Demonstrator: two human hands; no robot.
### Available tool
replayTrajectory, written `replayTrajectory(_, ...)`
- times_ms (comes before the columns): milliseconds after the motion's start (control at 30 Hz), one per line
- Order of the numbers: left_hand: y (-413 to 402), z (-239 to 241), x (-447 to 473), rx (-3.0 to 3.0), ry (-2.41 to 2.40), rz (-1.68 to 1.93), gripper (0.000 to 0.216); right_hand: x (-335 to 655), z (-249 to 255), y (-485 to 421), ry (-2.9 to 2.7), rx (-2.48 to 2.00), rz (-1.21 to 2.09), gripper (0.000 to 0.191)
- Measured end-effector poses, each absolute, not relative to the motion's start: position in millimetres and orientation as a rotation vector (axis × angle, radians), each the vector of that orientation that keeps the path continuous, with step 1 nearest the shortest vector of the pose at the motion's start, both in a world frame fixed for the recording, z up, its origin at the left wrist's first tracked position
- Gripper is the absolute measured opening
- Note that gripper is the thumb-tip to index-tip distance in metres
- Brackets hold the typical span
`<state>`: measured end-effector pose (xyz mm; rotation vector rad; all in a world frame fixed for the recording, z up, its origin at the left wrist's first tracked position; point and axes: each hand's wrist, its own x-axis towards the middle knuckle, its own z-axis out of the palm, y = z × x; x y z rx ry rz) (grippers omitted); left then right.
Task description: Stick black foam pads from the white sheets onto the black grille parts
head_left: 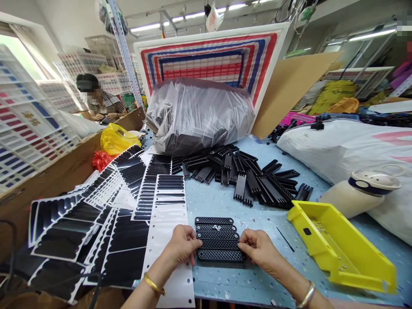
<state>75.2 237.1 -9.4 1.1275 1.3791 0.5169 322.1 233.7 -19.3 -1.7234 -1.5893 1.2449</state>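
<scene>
Black mesh strip [220, 255], nearest of five alike lying side by side, long edges touching, on the blue table [212, 199] close to its near edge. Left hand [183, 246] pinches its left end, fingers curled closed on it; right hand [257, 246] does the same at the right end. The strip looks like moulded plastic: light, thin, fairly stiff, with a perforated face that should give grip rather than slip. It is probably best held by the short rounded ends or along the long edges, since pressing mid-span might flex it. Just left lie white backing sheets [165, 201] carrying long black stickers, fanned out across that side. Beyond the strips is a loose pile of black comb-like parts [254, 180]. Behind it, a grey plastic bag [199, 116], bulging, is packed with dark pieces; the kind cannot be told through the film. To the right, a yellow tray [322, 253], tilted, holds a few small bits near its far end, too small to name. A white sack [347, 146] lies further right, contents hidden. A yellow bag [117, 139] sits at far left, and a co-worker [103, 105] is seated beyond.
</scene>
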Motion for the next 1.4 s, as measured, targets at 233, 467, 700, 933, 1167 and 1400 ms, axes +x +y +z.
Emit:
replayTrajectory(233,240,4,63,1.404,1.529,0.537,0.024,333,-11,237,-1.738,-1.795,1.066,0.024)
replayTrajectory(467,251,25,91,1.961,1.516,0.528,0.018,308,6,255,-2.092,-1.803,0.704,0.019)
replayTrajectory(700,258,23,114,2.185,1.501,0.331,0.024,280,15,256,-2.354,-1.758,0.584,0.030)
replayTrajectory(933,253,23,108,2.151,1.529,0.374,0.024,279,14,262,-2.357,-1.785,0.576,0.022)
replayTrajectory(1167,212,2,86,1.838,1.500,0.610,0.022,306,13,236,-2.311,-1.730,0.558,0.023)
replayTrajectory(1400,204,-14,85,1.777,1.534,0.761,0.026,311,-7,213,-2.284,-1.678,0.525,0.027)
